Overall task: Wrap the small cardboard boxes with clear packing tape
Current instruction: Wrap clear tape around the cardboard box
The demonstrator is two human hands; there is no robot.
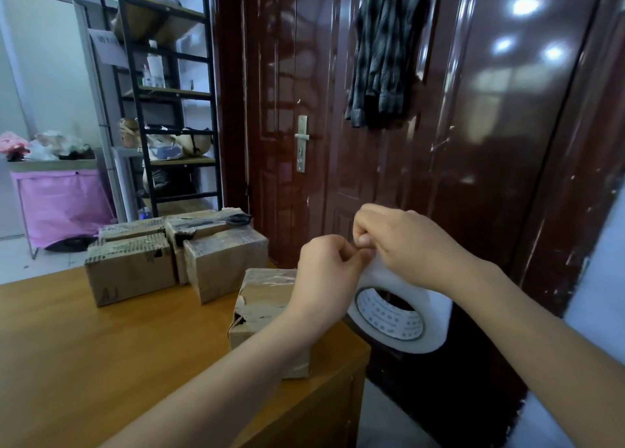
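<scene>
Glossy dark-red door (439, 143) fills the background, with a metal handle plate (302, 143) and a plaid shirt (385, 52) hanging on it; a black-framed shelving unit (169, 92) and a pink fabric hamper (61, 204) stand at left. Foreground: a wooden tabletop (118, 363).

Both forearms reach forward and converge above the tabletop's right edge. Left hand (326, 278): fingers curled, thumb and forefinger pinching the free end of the tape at the top of the roll. Right hand (406, 244): held slightly higher, knuckles up, fingers curled and pinching the same tape end, fingertips touching those of the left hand. A roll of clear packing tape (402, 315) hangs below the hands, off the tabletop's edge, its printed inner core facing the camera.

A small cardboard box (263, 309), torn at one corner and showing glossy tape on its top face, sits on the tabletop just beside the roll; the left wrist and forearm cover its right part. Farther back on the tabletop, a cluster of cardboard boxes (176, 258) stands packed together, touching one another. Black-handled scissors (223, 221) lie on top of the rear boxes.
</scene>
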